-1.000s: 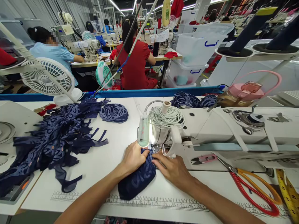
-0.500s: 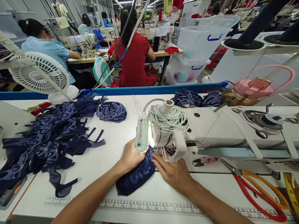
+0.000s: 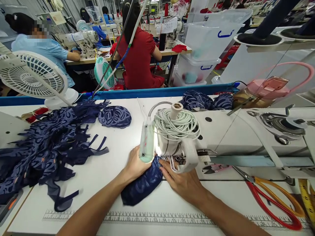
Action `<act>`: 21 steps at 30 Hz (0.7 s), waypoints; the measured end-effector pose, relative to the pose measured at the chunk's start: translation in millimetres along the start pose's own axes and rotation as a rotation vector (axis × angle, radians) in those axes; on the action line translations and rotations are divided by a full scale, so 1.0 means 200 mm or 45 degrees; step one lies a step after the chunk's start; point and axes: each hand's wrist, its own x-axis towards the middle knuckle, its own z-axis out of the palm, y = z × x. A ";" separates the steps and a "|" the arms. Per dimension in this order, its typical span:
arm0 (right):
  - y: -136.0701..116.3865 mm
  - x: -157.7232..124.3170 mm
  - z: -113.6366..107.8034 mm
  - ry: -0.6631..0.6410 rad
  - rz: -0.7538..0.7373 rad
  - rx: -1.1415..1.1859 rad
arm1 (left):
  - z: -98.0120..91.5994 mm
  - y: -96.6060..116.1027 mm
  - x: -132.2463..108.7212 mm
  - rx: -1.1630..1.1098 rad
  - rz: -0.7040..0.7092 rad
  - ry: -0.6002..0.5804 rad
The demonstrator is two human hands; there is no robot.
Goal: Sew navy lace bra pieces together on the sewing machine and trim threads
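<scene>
Head view shows navy fabric (image 3: 142, 188) between the left hand (image 3: 137, 165) and right hand (image 3: 183, 178), both touching it, their grip unclear, apparently mid-feed at the sewing machine (image 3: 231, 132) just beyond, with steady guiding likely called for next.

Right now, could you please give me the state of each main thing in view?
Navy cloth, touched by left hand and right hand at sewing machine.
Lamp, lit.
Pale cord, coiled.
Scissors, lying flat.
Pink-lidded container, lid on.
White fan, standing; spinning unclear.
Clear boxes, stacked.
</scene>
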 end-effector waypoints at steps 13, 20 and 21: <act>-0.03 0.06 -0.05 0.172 -0.155 -0.160 | 0.03 -0.06 0.04 -0.122 -0.011 -0.011; 0.07 0.08 -0.09 0.544 -0.114 0.033 | 0.01 -0.03 0.05 -0.099 -0.026 -0.035; 0.08 0.08 -0.09 0.544 -0.108 0.024 | 0.01 -0.02 0.05 -0.091 -0.029 -0.041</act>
